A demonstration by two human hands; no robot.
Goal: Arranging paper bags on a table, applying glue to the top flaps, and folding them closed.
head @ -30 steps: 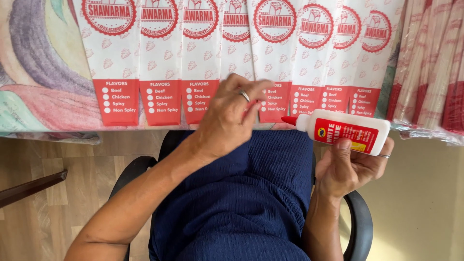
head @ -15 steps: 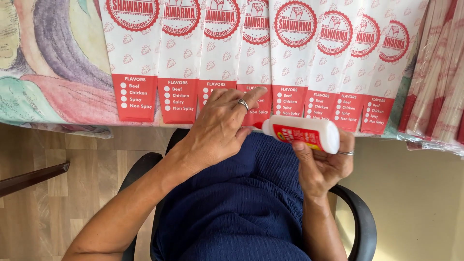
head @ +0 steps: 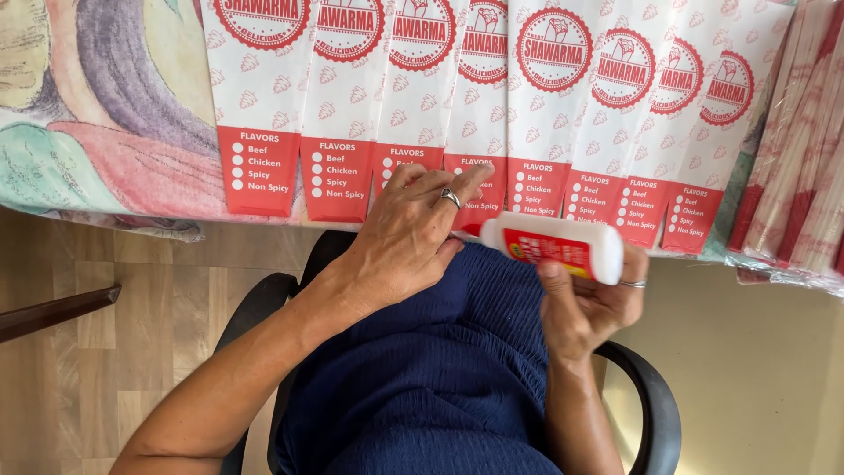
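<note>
Since half a second ago, the glue bottle (head: 556,247) has swung a little further toward the left hand (head: 413,236), its capped end now almost meeting that hand's thumb, while the left fingers have stayed spread on the paper.

Ahead of both hands lies a fanned row of paper sleeves (head: 492,105), thin, flat and matte, white with small pale red motifs, a round red stamp near the top of each and a solid red panel at the near end. They overlap like shingles on a cloth (head: 105,114) printed in soft pastel swirls. Beyond the right hand, a bundle of more sleeves (head: 804,149) sits in glossy clear wrap.

The left hand is open and relaxed, fingers loosely fanned, its fingertips pressing the red lower panels of the middle sleeves; a ring shows on one finger. The right hand (head: 585,303) is closed around the glue bottle, thumb across its front, fingers wrapped behind, a ring on one of them.

That bottle is a smooth white plastic cylinder with a red and yellow label, held nearly level and slightly tilted, just below the sleeves' near edges and above the ribbed navy fabric (head: 431,378) of the person's lap. A black chair arm (head: 646,396) curves under the right wrist.
</note>
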